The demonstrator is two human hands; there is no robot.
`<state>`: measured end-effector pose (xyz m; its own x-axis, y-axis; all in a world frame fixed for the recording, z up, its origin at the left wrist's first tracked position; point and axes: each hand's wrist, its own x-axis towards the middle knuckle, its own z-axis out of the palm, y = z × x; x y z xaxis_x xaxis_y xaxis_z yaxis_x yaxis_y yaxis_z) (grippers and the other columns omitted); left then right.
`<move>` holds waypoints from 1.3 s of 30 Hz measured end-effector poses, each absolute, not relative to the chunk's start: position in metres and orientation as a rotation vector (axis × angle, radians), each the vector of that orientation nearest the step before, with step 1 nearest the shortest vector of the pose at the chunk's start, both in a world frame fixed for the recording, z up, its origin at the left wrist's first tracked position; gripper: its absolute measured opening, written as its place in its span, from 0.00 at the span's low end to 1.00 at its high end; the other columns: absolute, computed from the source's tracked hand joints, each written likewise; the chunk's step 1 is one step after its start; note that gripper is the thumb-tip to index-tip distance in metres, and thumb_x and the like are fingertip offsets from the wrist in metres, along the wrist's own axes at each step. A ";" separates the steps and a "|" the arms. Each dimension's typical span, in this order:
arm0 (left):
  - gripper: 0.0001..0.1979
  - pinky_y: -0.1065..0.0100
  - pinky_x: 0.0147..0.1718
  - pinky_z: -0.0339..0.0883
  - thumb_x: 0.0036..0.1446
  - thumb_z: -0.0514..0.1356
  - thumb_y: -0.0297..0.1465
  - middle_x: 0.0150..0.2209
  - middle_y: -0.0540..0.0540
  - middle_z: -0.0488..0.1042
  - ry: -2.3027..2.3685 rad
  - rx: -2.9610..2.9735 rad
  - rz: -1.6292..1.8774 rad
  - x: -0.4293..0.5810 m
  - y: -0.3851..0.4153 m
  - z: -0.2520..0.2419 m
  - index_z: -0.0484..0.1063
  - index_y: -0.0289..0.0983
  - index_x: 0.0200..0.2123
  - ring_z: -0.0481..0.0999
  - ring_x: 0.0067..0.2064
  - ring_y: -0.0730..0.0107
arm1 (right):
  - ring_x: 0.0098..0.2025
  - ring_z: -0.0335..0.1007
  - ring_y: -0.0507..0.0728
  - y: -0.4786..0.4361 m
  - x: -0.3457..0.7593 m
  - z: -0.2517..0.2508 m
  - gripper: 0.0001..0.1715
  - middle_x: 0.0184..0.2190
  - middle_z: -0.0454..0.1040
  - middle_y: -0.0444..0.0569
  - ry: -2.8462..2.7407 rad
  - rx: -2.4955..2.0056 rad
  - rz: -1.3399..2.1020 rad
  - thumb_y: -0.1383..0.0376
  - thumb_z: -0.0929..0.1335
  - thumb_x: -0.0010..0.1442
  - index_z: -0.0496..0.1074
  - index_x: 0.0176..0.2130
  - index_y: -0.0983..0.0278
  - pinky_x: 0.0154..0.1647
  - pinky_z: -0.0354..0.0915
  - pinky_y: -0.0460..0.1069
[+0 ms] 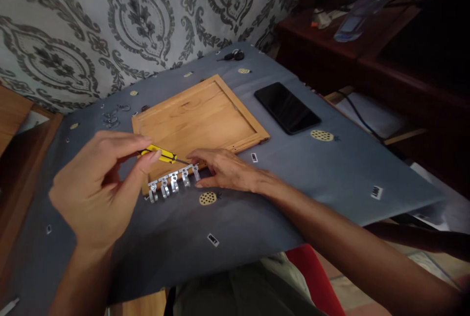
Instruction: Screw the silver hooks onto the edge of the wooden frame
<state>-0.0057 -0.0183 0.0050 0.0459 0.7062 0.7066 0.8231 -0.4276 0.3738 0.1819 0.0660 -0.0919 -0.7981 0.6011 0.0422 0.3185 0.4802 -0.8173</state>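
Observation:
A yellow and black screwdriver (161, 153) is pinched between the thumb and fingers of my left hand (103, 184). Its thin shaft points right, with the tip at the right end of a silver metal hook rail (174, 181). Several curved hooks hang from this rail, which lies along the near edge of a framed wooden board (194, 115). My right hand (223, 169) grips the rail's right end, fingers on top over the board edge and thumb below. Whether a screw sits under the screwdriver tip is too small to tell.
A black phone (287, 107) lies right of the board. Keys (234, 55) rest near the back corner of the cloth-covered table (257, 223). Loose metal pieces (111, 118) lie at the left. A patterned curtain (147, 17) hangs behind, and dark furniture (341, 56) stands to the right.

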 end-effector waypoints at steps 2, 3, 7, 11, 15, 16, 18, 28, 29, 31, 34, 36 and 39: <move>0.12 0.64 0.30 0.66 0.54 0.68 0.24 0.36 0.52 0.80 -1.546 -2.216 -1.301 -0.007 -0.017 0.006 0.79 0.46 0.40 0.77 0.35 0.68 | 0.43 0.75 0.57 0.066 0.182 -0.092 0.32 0.52 0.77 0.50 -2.406 -0.776 1.236 0.64 0.76 0.54 0.68 0.57 0.60 0.42 0.65 0.50; 0.12 0.64 0.30 0.68 0.54 0.67 0.24 0.36 0.52 0.80 -1.518 -2.246 -1.280 -0.006 -0.016 0.006 0.79 0.46 0.41 0.77 0.35 0.68 | 0.43 0.75 0.57 0.066 0.182 -0.092 0.32 0.52 0.77 0.50 -2.408 -0.775 1.237 0.64 0.76 0.54 0.68 0.57 0.60 0.43 0.65 0.50; 0.15 0.64 0.37 0.74 0.55 0.66 0.20 0.36 0.52 0.79 -1.497 -2.349 -1.270 -0.003 -0.013 0.004 0.78 0.44 0.42 0.77 0.37 0.70 | 0.43 0.75 0.57 0.066 0.182 -0.091 0.33 0.51 0.77 0.50 -2.420 -0.775 1.233 0.63 0.76 0.54 0.68 0.57 0.61 0.43 0.65 0.51; 0.15 0.65 0.38 0.74 0.56 0.65 0.20 0.37 0.52 0.79 -1.503 -2.372 -1.246 -0.001 -0.013 0.003 0.77 0.45 0.42 0.78 0.37 0.71 | 0.41 0.75 0.57 0.066 0.182 -0.091 0.32 0.49 0.78 0.49 -2.420 -0.782 1.227 0.63 0.75 0.54 0.68 0.57 0.60 0.41 0.65 0.50; 0.15 0.68 0.39 0.74 0.55 0.65 0.19 0.37 0.53 0.79 -1.472 -2.389 -1.213 -0.002 -0.013 0.002 0.77 0.43 0.42 0.78 0.39 0.72 | 0.40 0.75 0.57 0.066 0.182 -0.092 0.32 0.49 0.78 0.50 -2.421 -0.771 1.216 0.63 0.75 0.55 0.68 0.57 0.62 0.40 0.65 0.50; 0.15 0.69 0.40 0.74 0.55 0.65 0.19 0.37 0.53 0.79 -1.470 -2.394 -1.201 -0.002 -0.013 0.002 0.77 0.42 0.42 0.78 0.39 0.73 | 0.39 0.75 0.56 0.066 0.182 -0.092 0.32 0.49 0.78 0.51 -2.421 -0.769 1.217 0.63 0.75 0.54 0.68 0.57 0.63 0.40 0.65 0.50; 0.14 0.70 0.40 0.74 0.56 0.65 0.20 0.37 0.53 0.79 -1.458 -2.391 -1.190 -0.001 -0.012 0.001 0.77 0.42 0.42 0.78 0.39 0.74 | 0.39 0.75 0.56 0.066 0.181 -0.092 0.32 0.49 0.78 0.51 -2.420 -0.768 1.223 0.64 0.76 0.54 0.68 0.57 0.63 0.39 0.65 0.50; 0.10 0.71 0.40 0.74 0.56 0.66 0.21 0.37 0.52 0.79 -1.454 -2.375 -1.155 -0.002 -0.010 -0.002 0.77 0.39 0.40 0.78 0.39 0.75 | 0.41 0.75 0.57 0.066 0.182 -0.092 0.31 0.51 0.77 0.50 -2.412 -0.769 1.228 0.63 0.76 0.54 0.68 0.56 0.61 0.41 0.65 0.50; 0.11 0.71 0.40 0.74 0.56 0.66 0.21 0.37 0.52 0.79 -1.447 -2.378 -1.155 -0.002 -0.010 -0.001 0.77 0.40 0.41 0.78 0.39 0.74 | 0.41 0.75 0.56 0.066 0.182 -0.092 0.31 0.51 0.77 0.50 -2.411 -0.770 1.232 0.63 0.76 0.54 0.68 0.56 0.61 0.41 0.65 0.50; 0.11 0.70 0.39 0.74 0.57 0.66 0.21 0.37 0.52 0.79 -1.462 -2.373 -1.151 -0.001 -0.010 -0.001 0.77 0.41 0.41 0.78 0.39 0.73 | 0.41 0.75 0.56 0.066 0.182 -0.091 0.31 0.51 0.78 0.50 -2.410 -0.771 1.236 0.64 0.76 0.54 0.68 0.56 0.61 0.41 0.65 0.51; 0.11 0.67 0.39 0.75 0.58 0.65 0.22 0.36 0.52 0.79 -1.499 -2.358 -1.120 0.001 -0.012 0.001 0.77 0.43 0.40 0.79 0.39 0.72 | 0.42 0.75 0.57 0.066 0.182 -0.090 0.32 0.51 0.78 0.52 -2.420 -0.773 1.226 0.64 0.76 0.54 0.68 0.57 0.64 0.42 0.65 0.51; 0.10 0.67 0.38 0.76 0.58 0.65 0.23 0.37 0.51 0.78 -1.494 -2.342 -1.095 0.002 -0.013 0.001 0.77 0.43 0.40 0.79 0.38 0.71 | 0.42 0.75 0.57 0.066 0.182 -0.090 0.33 0.50 0.78 0.52 -2.427 -0.778 1.224 0.63 0.76 0.54 0.68 0.57 0.64 0.43 0.65 0.51; 0.09 0.67 0.36 0.76 0.58 0.66 0.24 0.37 0.50 0.78 -1.474 -2.318 -1.098 0.004 -0.014 -0.001 0.77 0.42 0.40 0.78 0.37 0.71 | 0.43 0.75 0.58 0.067 0.182 -0.090 0.32 0.51 0.77 0.51 -2.431 -0.777 1.227 0.63 0.76 0.55 0.68 0.56 0.62 0.43 0.65 0.51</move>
